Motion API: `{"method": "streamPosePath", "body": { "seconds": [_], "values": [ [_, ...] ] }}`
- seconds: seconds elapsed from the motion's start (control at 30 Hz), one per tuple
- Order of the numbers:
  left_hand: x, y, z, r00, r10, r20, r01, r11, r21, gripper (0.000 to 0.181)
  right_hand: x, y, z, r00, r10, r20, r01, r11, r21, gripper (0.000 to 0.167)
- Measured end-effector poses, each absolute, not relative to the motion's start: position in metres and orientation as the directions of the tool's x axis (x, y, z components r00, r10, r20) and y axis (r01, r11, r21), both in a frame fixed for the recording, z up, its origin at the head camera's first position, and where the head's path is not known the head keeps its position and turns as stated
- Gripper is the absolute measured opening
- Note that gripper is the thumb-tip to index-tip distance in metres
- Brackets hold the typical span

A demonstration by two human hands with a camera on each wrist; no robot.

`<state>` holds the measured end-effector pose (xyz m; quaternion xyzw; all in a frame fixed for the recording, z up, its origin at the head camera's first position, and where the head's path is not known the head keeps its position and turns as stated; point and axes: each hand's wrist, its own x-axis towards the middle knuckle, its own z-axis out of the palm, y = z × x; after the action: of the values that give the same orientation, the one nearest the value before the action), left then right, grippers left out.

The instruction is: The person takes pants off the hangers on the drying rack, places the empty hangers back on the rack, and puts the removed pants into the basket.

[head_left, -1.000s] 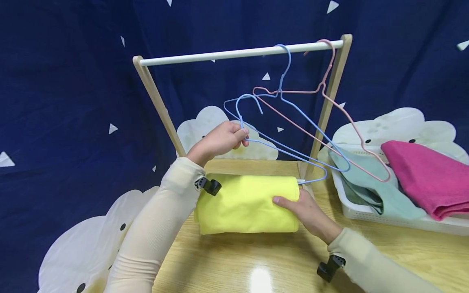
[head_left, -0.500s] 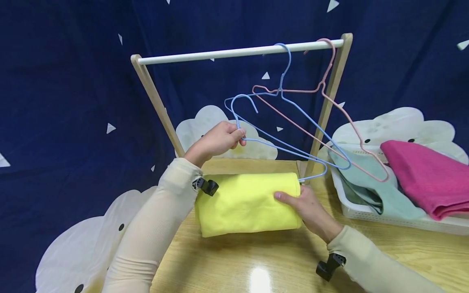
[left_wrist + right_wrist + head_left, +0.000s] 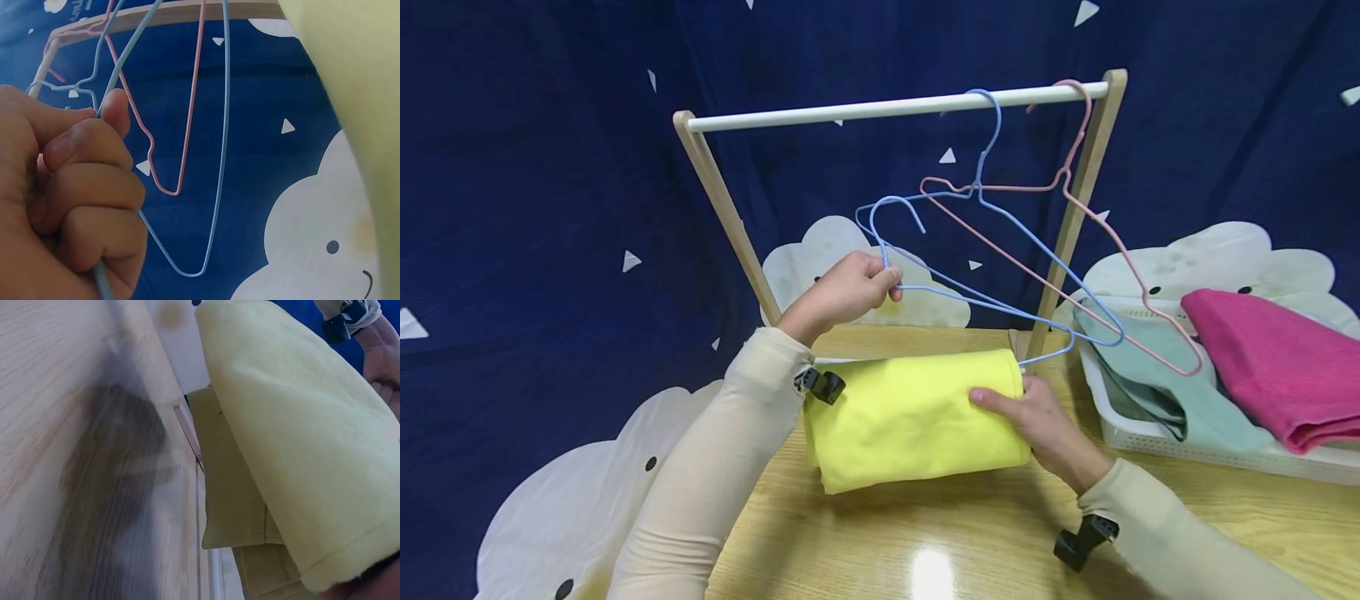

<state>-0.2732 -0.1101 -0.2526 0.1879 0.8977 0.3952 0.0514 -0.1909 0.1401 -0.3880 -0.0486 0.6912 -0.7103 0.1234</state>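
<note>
A folded yellow cloth (image 3: 917, 417) hangs over the lower bar of a blue hanger (image 3: 897, 199). My left hand (image 3: 850, 287) grips that hanger at the neck, just under its hook; in the left wrist view the fingers of the left hand (image 3: 94, 181) curl round the blue wire. At the cloth's right edge, my right hand (image 3: 1052, 425) pinches the fabric, thumb on the front and fingers hidden behind. The right wrist view shows the yellow cloth (image 3: 300, 419) from below, with layers hanging behind its front fold. The hanger's left shoulder is mostly hidden by my left hand and sleeve.
Behind stands a wooden rack with a white rail (image 3: 850, 110). A second blue hanger (image 3: 987, 158) and a pink hanger (image 3: 1120, 237) hang bare at its right end. A white basket (image 3: 1093, 392) at right holds a green cloth (image 3: 1138, 350) and a magenta cloth (image 3: 1270, 358).
The yellow cloth's right end has risen slightly and its lower left corner has dropped, so it tilts more. The hanger and left hand shifted slightly left; the right hand moved a little right.
</note>
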Motion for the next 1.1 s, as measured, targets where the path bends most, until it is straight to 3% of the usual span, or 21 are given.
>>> {"method": "streamPosePath", "body": {
  "seconds": [0.4,1.1],
  "values": [
    [-0.274,-0.125,-0.259,-0.938,0.344,0.039,0.268,0.649,0.712,0.037,-0.193,0.152,-0.385,-0.975,-0.173,-0.141,0.134,0.049,-0.99,0.018],
    [-0.275,-0.123,-0.265,-0.919,0.393,0.021,0.287,0.633,0.719,0.036,-0.196,0.156,-0.384,-0.96,-0.243,-0.141,0.131,0.054,-0.99,0.022]
  ]
}}
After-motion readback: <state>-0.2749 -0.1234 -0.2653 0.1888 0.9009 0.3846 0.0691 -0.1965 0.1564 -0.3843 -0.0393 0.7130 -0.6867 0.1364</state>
